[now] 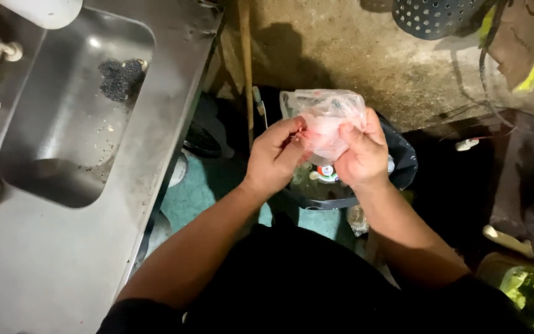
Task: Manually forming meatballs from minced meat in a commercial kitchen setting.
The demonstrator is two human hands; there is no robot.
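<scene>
Overhead, both hands' grips pinching a clear plastic bag [324, 124] of pinkish contents, above black-lined bin [406, 164].

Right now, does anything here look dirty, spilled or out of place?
Yes. Dark crumbs and a black scrubbing pad lie in the steel sink. Both hands, left and right, hold a crumpled clear plastic bag over a bin.

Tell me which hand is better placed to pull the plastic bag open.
Left, probably. The left hand pinches the clear plastic bag at its edge with its fingertips, while the right hand wraps the bag's body, steadying it above the black bin.
</scene>
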